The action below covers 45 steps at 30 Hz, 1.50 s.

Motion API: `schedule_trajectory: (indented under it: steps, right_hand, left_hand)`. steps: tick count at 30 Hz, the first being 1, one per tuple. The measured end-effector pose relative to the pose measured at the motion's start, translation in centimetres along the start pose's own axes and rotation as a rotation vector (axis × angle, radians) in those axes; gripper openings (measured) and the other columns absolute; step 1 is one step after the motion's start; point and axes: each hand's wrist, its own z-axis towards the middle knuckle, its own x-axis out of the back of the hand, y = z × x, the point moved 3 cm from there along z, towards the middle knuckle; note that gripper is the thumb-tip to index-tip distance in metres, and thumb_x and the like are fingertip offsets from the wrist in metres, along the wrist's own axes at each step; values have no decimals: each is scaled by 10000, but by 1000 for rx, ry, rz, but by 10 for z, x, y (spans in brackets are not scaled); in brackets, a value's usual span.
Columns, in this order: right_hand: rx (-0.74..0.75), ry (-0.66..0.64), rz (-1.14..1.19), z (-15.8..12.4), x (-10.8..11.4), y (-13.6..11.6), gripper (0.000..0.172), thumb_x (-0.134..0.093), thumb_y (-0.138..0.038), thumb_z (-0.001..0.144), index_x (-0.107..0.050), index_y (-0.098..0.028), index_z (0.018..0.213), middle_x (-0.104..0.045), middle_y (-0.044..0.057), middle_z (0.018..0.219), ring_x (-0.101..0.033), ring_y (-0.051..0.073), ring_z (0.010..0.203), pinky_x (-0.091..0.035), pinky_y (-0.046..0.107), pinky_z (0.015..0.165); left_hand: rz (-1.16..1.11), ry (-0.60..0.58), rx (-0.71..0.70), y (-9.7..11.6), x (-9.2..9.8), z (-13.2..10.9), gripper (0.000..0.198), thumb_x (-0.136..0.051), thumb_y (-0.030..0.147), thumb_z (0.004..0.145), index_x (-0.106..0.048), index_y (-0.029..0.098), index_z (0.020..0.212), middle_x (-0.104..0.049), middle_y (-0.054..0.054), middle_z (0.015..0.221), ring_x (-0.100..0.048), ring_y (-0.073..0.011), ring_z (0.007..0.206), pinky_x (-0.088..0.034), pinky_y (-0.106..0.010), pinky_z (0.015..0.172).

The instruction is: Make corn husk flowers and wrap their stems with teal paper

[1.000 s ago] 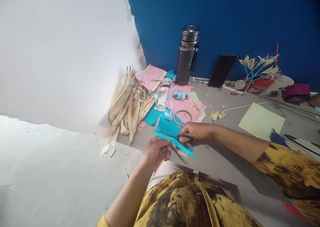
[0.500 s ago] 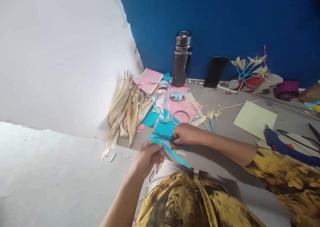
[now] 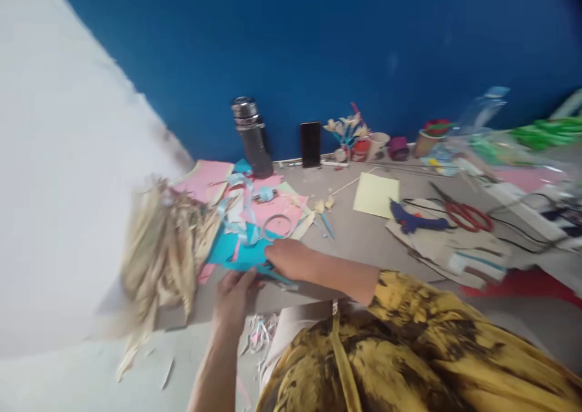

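Observation:
My left hand (image 3: pixel 235 288) is at the table's front edge, its fingers pinched on a narrow blue paper strip (image 3: pixel 282 280) that slants off to the right. Close beside it, my right hand (image 3: pixel 287 259) is wrapped round dark-handled scissors (image 3: pixel 269 266), mostly hidden now by the hand and blur. Beneath both hands lies a larger blue paper sheet (image 3: pixel 243 253). A roll of tape (image 3: pixel 277 225) rests just beyond my right hand, on pink paper (image 3: pixel 291 209). Pale blue ribbon (image 3: pixel 249 218) curls across the sheets.
Dried corn husks (image 3: pixel 168 254) are heaped at the left. A flask (image 3: pixel 253 139) and a phone (image 3: pixel 310 145) stand by the blue wall. Husk flowers (image 3: pixel 348 127), yellow paper (image 3: pixel 376 194), a glue gun (image 3: pixel 416 219) and red-handled scissors (image 3: pixel 466 214) are rightward.
The view has swung to the right, showing more of the table there. Both hands have lowered with the strip and scissors to the blue sheet.

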Motion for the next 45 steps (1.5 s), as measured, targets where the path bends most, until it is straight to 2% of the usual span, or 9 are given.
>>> schedule_trajectory:
  steps: [3, 8, 12, 18, 24, 27, 33, 39, 45]
  right_hand:
    - [24, 2, 52, -4, 7, 9, 156, -748, -282, 789, -736, -157, 882, -765, 75, 900, -687, 236, 821, -431, 261, 598]
    - [-109, 386, 462, -40, 11, 20, 225, -625, -393, 924, -708, -219, 1039, -761, 41, 1038, -684, 215, 915, -433, 260, 687]
    - [-51, 509, 911, -75, -10, 25, 323, -734, -513, 824, -741, -232, 982, -756, 25, 985, -686, 194, 876, -467, 248, 732]
    - [-274, 839, 1164, -127, -25, 52, 274, -788, -450, 740, -739, -181, 728, -725, 47, 787, -666, 203, 786, -499, 273, 693]
    - [-548, 991, 1421, -167, -7, 118, 401, -802, -535, 689, -637, -187, 806, -737, 35, 743, -670, 157, 637, -569, 275, 606]
    - [-569, 1012, 1428, -168, -4, 142, 416, -840, -516, 638, -632, -181, 774, -713, 27, 669, -643, 137, 559, -563, 265, 540]
    - [-533, 922, 1425, -155, -26, 148, 352, -820, -470, 677, -664, -167, 764, -715, 29, 656, -625, 110, 521, -486, 206, 471]
    - [-493, 882, 1464, -156, -31, 153, 341, -816, -459, 675, -663, -162, 742, -707, 33, 653, -615, 112, 520, -476, 210, 474]
    - [-533, 1112, 1446, -158, -15, 159, 359, -790, -499, 684, -660, -167, 730, -669, 27, 675, -599, 126, 582, -493, 227, 504]
  left_hand:
    - [137, 80, -66, 0, 4, 7, 291, -816, 409, 589, -711, 157, 691, -714, -51, 612, -667, -222, 577, -528, -308, 542]
    - [585, 213, -243, 22, -6, -8, 282, -722, 478, 697, -716, 198, 660, -686, -52, 587, -617, -239, 582, -426, -292, 469]
    - [638, -43, -350, 31, -49, -27, 325, -733, 458, 709, -616, 213, 530, -594, -16, 507, -548, -205, 550, -390, -270, 489]
    - [480, -263, -314, 19, -110, -42, 208, -744, 335, 716, -661, 198, 583, -596, 0, 515, -532, -165, 525, -386, -244, 516]
    - [663, -406, -403, 37, -152, -26, 199, -595, 309, 842, -666, 197, 694, -664, -15, 630, -590, -177, 602, -426, -272, 607]
    - [962, -356, -598, 50, -181, -5, 241, -490, 259, 903, -664, 197, 748, -679, -46, 759, -622, -204, 746, -430, -304, 695]
    - [1472, -175, -638, 39, -224, 27, 235, -525, 240, 878, -713, 124, 958, -646, -222, 1107, -632, -351, 1022, -469, -382, 754]
    - [1368, -61, -768, 19, -226, 40, 253, -453, 101, 832, -704, 123, 854, -644, -224, 940, -638, -342, 914, -467, -399, 723]
    - [673, -97, -774, 45, -217, 26, 96, -520, 246, 850, -590, 200, 803, -609, -75, 859, -581, -225, 775, -448, -360, 733]
